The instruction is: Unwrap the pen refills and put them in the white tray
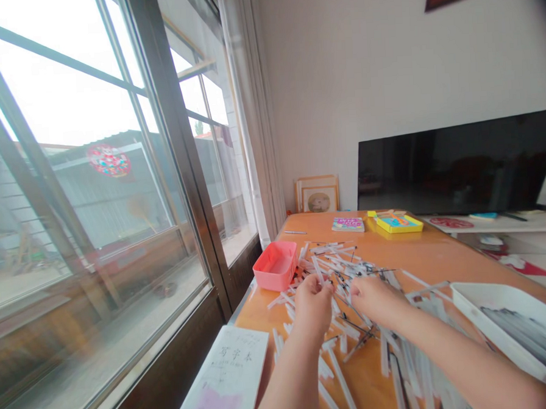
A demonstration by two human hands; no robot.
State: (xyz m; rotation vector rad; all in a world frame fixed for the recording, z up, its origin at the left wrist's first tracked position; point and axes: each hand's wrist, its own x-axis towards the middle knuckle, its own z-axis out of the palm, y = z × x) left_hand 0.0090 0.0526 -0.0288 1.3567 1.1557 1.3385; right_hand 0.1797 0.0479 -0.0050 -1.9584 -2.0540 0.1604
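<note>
My left hand point(313, 305) is closed, with a translucent white tube point(317, 268) sticking up from its fingers. To its right, my right hand point(370, 294) has its fingers curled together over the pile; whatever they pinch, if anything, is hidden. Under and around both hands lies a loose heap of white tubes point(340, 378) mixed with thin dark-tipped sticks point(361, 341), which look like pen parts. Just beyond my left hand stands a pink plastic box point(276, 271). A white tray point(470, 304) on the right holds many thin dark and clear sticks.
A writing booklet point(231, 371) lies at the near left edge of the wooden table point(311, 227). Farther back are a pen point(296, 232), a colourful book point(348, 225) and a yellow tray point(400, 225). Glass windows run along the left; a television point(454, 170) stands behind.
</note>
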